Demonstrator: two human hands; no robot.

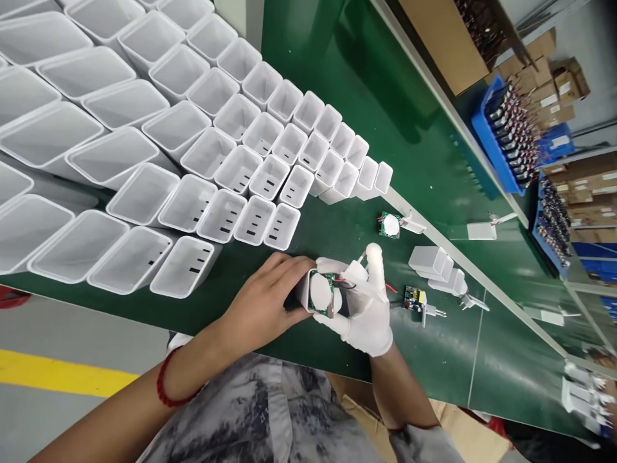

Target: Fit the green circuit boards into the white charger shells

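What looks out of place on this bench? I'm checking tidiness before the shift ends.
Mostly orderly: the empty white housings stand in neat rows. Only loose parts lie scattered right of the hands: a circuit board, another board with plug and toppled housings.

A green counter (366,96) carries rows of open white housings (159,148) on its left, with loose circuit boards (389,225), two white housings lying down (436,267) and a plug board (417,301) to the right.

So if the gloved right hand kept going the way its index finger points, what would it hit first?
Probably the loose circuit board lying on the green table, just beyond the right hand; depth is unclear, so it might pass above it.
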